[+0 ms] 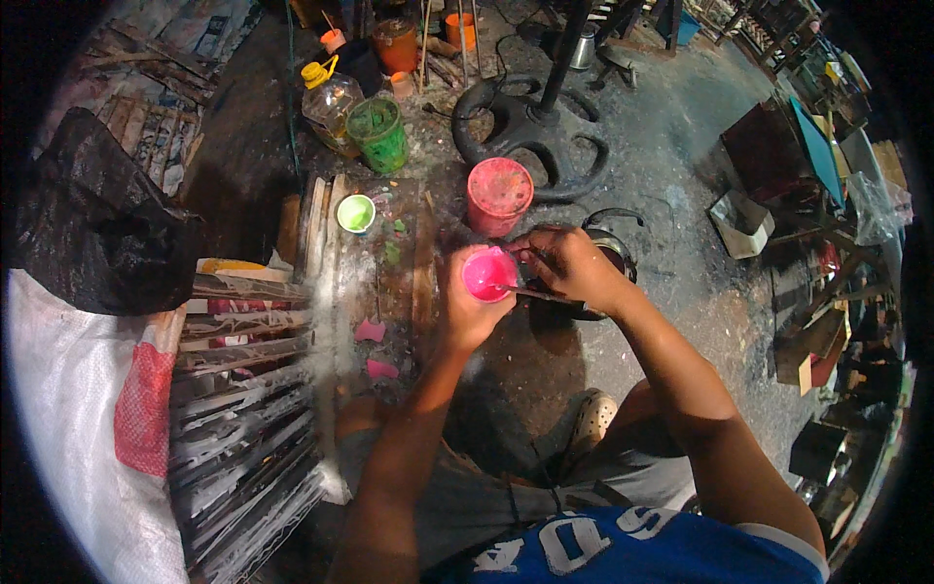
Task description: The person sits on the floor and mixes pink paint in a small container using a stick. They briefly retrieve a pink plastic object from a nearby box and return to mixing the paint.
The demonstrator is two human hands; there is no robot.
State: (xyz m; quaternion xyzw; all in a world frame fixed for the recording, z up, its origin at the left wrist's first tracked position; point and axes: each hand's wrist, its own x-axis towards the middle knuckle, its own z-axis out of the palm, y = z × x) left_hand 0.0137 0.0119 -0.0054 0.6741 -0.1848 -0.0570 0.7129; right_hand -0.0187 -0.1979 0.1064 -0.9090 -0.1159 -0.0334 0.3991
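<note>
My left hand (pixel 469 311) is wrapped round a small cup (pixel 473 292) of bright pink paint. A thin dark stick (pixel 545 295) reaches from inside the cup out past its right rim, below my right hand. My right hand (pixel 574 265) is closed at the cup's right side, its thumb and fingers bent together near the rim. What they pinch is too small to tell. Just beyond the cup stands a pink-stained bucket (pixel 500 190). Partly hidden behind my right hand is a dark round pot (pixel 623 255) with a handle.
Left of my hands, a paper cup of light green paint (pixel 357 214) stands on a stained board. Further off are a green bucket (pixel 377 134), a yellow-capped jug (pixel 331 102) and a black metal base with a post (pixel 545 117). A slatted wooden rack (pixel 243 389) lies at my left.
</note>
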